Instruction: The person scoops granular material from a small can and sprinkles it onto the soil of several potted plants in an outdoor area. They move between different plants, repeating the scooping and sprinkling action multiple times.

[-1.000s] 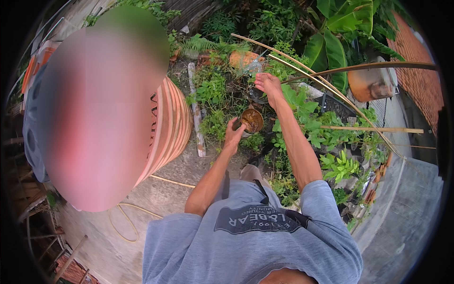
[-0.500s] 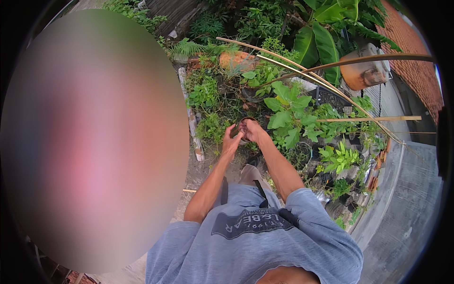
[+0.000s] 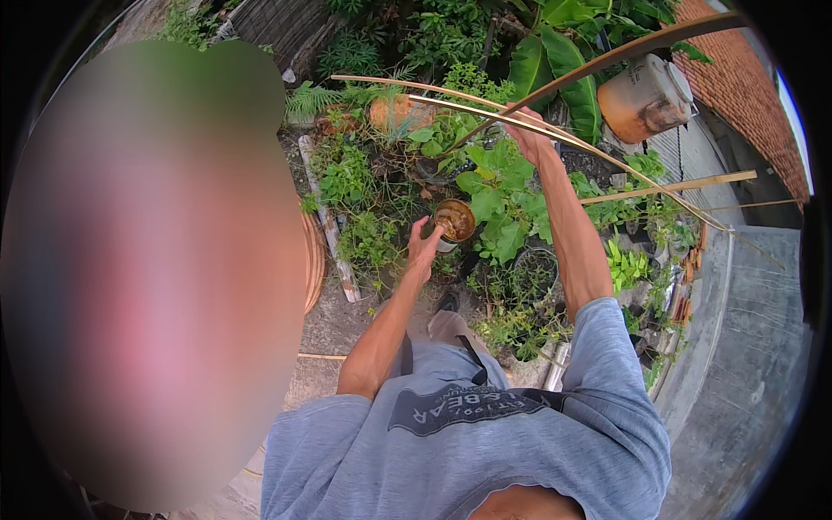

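My left hand (image 3: 424, 245) grips the rim of a small round can (image 3: 457, 218), with fingers at its near left edge. The can looks pale outside and rusty brown inside; something pale and brown shows in it, too small to name. My right arm is stretched forward, and my right hand (image 3: 525, 137) is at the thin bamboo strips (image 3: 563, 134), beside the dark brown strip (image 3: 624, 58) that crosses them. Those strips partly cover its fingers, so I cannot tell whether it grips anything. A broad-leaved plant (image 3: 496, 204) stands between the can and my right forearm.
An orange-brown pot (image 3: 399, 115) sits among greenery farther off. At the far right hangs a stained whitish container (image 3: 646, 100). A weathered wooden piece (image 3: 329, 221) edges the bed on the left; a grey concrete ledge (image 3: 737, 347) runs along the right. A large blur covers the left side.
My right hand has left the can and reached forward and right to the strips. My left hand keeps the can, whose opening now shows. The dark strip now slants more steeply.
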Motion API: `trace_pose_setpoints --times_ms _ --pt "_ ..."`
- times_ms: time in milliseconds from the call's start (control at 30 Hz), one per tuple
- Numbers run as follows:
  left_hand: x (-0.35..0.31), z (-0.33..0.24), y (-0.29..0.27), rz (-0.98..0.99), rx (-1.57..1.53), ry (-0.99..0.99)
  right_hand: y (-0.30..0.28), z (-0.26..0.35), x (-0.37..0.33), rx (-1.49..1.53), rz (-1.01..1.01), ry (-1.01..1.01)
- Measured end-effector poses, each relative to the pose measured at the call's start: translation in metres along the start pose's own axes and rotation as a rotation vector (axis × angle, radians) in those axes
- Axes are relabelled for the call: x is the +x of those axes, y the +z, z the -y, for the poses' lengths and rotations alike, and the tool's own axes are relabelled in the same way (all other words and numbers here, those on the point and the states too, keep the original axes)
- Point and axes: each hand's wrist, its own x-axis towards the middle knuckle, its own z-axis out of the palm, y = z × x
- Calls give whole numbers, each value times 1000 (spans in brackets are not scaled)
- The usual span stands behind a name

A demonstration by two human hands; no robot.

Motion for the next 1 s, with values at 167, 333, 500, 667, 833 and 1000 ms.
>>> trace_pose_setpoints --times_ms 167,333,500,667,833,1000 --pt "4 3 19 -80 12 67 4 -22 -38 -63 53 169" --pt "-18 -2 38 -9 153 179 -2 -138 -113 -151 513 558" --pt "-31 18 53 86 235 238 -8 -220 -106 -1006 513 115" --pt "-47 27 61 77 35 49 -9 -180 -124 -222 433 645" --pt "-60 15 104 190 -7 80 -61 -100 -127 -191 634 652" --pt "-54 13 140 210 -4 81 -112 -39 -96 -241 536 354"
